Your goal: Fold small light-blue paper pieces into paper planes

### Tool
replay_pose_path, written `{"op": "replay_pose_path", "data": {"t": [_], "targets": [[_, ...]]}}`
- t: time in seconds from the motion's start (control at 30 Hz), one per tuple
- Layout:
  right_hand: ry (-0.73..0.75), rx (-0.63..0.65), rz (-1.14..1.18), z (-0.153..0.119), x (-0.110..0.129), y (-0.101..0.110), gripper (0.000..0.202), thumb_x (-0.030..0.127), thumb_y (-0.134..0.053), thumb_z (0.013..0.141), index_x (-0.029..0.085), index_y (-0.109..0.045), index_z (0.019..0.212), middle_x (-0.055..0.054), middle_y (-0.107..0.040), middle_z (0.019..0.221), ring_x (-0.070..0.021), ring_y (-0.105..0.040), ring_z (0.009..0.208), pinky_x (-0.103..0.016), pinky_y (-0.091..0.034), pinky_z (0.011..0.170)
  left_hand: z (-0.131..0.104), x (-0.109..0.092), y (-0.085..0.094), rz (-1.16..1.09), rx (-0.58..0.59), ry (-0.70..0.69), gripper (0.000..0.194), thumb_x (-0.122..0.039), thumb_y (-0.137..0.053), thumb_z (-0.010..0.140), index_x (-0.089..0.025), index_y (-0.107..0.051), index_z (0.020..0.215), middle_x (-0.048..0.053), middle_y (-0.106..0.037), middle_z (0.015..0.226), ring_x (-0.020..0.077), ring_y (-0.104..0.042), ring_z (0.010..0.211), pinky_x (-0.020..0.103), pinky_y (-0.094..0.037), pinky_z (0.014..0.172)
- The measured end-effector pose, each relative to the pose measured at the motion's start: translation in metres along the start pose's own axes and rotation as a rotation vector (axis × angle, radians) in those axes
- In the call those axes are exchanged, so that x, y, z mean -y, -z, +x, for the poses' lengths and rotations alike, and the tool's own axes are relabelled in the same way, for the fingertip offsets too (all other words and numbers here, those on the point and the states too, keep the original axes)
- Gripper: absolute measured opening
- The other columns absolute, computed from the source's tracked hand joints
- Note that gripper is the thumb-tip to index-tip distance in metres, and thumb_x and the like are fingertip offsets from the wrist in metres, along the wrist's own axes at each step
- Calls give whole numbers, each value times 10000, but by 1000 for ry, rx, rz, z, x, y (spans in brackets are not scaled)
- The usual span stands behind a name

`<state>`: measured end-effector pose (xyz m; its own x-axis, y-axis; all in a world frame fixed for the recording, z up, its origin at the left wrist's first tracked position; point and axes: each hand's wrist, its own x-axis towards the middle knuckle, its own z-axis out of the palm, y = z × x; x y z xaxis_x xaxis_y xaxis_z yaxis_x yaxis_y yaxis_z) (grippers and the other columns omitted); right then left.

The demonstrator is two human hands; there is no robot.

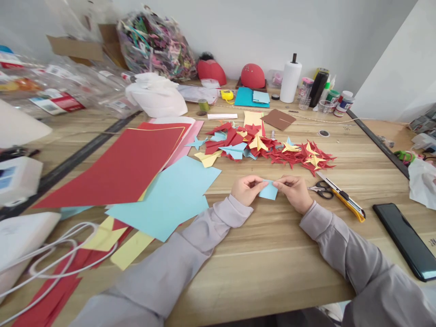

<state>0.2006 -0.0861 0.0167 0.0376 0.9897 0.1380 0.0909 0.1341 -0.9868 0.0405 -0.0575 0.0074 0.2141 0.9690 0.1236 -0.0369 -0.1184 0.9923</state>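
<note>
Between my two hands is a small piece of light blue paper (269, 191), pinched at its upper corners. My left hand (245, 190) grips its left corner between thumb and fingers, and my right hand (293, 191) grips the right one. Just beyond them lies a heap of folded paper stars (282, 152) in red, yellow and blue. Black-handled scissors (323, 189) rest beside my right hand, partly hidden by it. A yellow utility knife (344, 198) with its blade out lies to their right.
Large red sheets (122, 163) and light blue sheets (163, 195) cover the left of the table. A phone (405, 238) lies at right. White cables (71, 254) loop at the lower left. A brown paper square (278, 119) and a white bottle (290, 81) are farther back.
</note>
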Motion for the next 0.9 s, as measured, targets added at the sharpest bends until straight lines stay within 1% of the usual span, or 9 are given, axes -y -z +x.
{"op": "replay_pose_path", "data": {"t": [0.1, 0.23, 0.33, 0.4, 0.57, 0.67, 0.83, 0.9], "targets": [[-32, -18, 35, 0, -1, 1, 273, 429, -732, 595, 161, -676, 608, 9, -556, 510, -87, -429, 465, -235, -350, 453, 0, 1, 0, 2, 24, 40, 299, -425, -728, 559, -146, -631, 609, -8, -581, 509, 89, -481, 454, 208, -392, 427], [-41, -23, 49, 1, 0, 0, 286, 437, -746, 571, 160, -679, 607, 5, -568, 511, -89, -432, 463, -236, -351, 447, 1, 1, 0, 25, 11, 32, 301, -425, -725, 566, -153, -597, 569, -26, -554, 478, 80, -471, 443, 200, -394, 427], [-46, -40, 70, 1, 0, 0, 287, 438, -746, 571, 161, -680, 605, 7, -561, 501, -85, -420, 455, -235, -339, 439, 1, 1, 0, -32, 43, 109, 321, -451, -719, 564, -155, -618, 636, -15, -594, 523, 101, -514, 460, 219, -436, 435], [-56, -61, 90, 2, -2, 1, 293, 441, -744, 572, 157, -680, 608, 11, -549, 489, -79, -404, 446, -231, -324, 429, 1, 3, 0, -51, 68, 130, 332, -460, -708, 578, -152, -622, 671, -2, -620, 563, 117, -546, 478, 236, -463, 458], [-64, -71, 104, 2, -5, 1, 289, 429, -747, 575, 151, -682, 620, 20, -530, 478, -71, -387, 445, -222, -303, 424, 1, 8, 2, 44, 88, 29, 275, -423, -648, 673, -153, -601, 657, -8, -595, 531, 105, -530, 427, 225, -425, 443], [-69, -78, 99, 2, -5, 1, 294, 436, -742, 578, 151, -684, 621, 19, -528, 477, -74, -386, 450, -224, -301, 425, 1, 9, 3, 83, 95, 2, 255, -409, -616, 709, -156, -605, 677, -10, -587, 539, 100, -518, 430, 222, -410, 445], [-75, -87, 115, 2, -2, 0, 294, 429, -752, 563, 149, -681, 618, 18, -533, 477, -73, -384, 446, -224, -306, 425, 0, 7, 3, 155, 102, -59, 240, -390, -572, 755, -163, -578, 675, -41, -501, 480, 75, -441, 403, 205, -357, 427], [-80, -94, 115, 1, -2, 0, 295, 426, -756, 556, 148, -679, 618, 20, -530, 471, -72, -384, 442, -223, -304, 422, 0, 6, 3, 163, 111, -67, 238, -386, -558, 766, -165, -563, 676, -47, -490, 480, 70, -433, 405, 198, -351, 426]]}}
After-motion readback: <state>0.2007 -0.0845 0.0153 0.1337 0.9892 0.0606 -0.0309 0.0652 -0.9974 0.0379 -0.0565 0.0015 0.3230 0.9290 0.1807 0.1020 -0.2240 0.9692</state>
